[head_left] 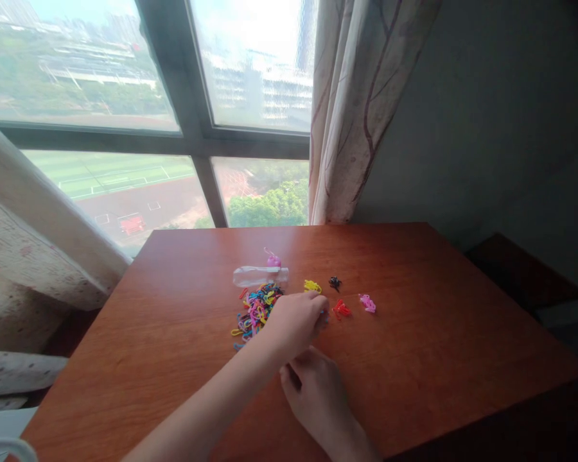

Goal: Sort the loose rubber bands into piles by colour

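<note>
My left hand [298,317] reaches across to the right, over my right hand. Its fingers are bent down and pressed together above some small blue pieces [324,317]; whatever is between the fingertips is hidden. Closer to me, my right hand [318,385] rests low over the table, fingers curled, with its fingertips partly covered by the left. Beside my left wrist lies a mixed heap of small colourful loop-shaped plastic pins [256,311]. Separate small groups lie around the hand: yellow pins [312,286], black pins [334,282], red pins [341,309] and pink pins [367,303].
Behind the heap, a clear plastic bottle or pouch [255,276] lies on its side, with a pink round object [273,260] beyond it. The brown wooden table [173,333] stands against a window [202,141] with patterned curtains [351,115]. A white object [4,436] shows at lower left.
</note>
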Action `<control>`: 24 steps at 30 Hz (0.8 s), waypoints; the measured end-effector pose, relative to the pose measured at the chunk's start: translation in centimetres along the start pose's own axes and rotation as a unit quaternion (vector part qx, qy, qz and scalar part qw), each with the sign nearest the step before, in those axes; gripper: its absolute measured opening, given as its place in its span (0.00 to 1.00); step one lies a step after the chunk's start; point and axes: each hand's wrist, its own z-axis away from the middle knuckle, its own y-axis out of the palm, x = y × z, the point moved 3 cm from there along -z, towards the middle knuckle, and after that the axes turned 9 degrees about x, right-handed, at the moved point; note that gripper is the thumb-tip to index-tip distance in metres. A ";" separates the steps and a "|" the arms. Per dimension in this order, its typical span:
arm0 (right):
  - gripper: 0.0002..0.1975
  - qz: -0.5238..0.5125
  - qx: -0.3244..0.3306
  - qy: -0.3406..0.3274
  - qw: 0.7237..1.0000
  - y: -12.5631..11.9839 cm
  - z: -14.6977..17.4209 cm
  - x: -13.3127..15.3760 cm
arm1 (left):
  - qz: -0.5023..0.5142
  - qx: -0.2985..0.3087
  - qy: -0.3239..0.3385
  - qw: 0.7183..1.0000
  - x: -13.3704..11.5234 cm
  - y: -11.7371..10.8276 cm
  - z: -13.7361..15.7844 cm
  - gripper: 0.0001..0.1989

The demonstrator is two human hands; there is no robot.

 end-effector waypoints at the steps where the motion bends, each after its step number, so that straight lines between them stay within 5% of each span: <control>1: 0.08 -0.002 0.002 0.001 1.000 0.0 0.0 0.0 | 0.001 0.007 0.007 1.000 -0.3 0.2 -0.8 0.08; 13: 0.10 0.003 -0.005 -0.014 1.000 0.2 0.0 0.0 | 0.015 0.031 0.010 0.999 -1.3 0.8 -3.1 0.09; 24: 0.08 -0.027 -0.028 -0.025 0.999 -0.2 -0.1 0.4 | 0.060 -0.021 -0.075 0.995 3.2 -0.5 6.0 0.09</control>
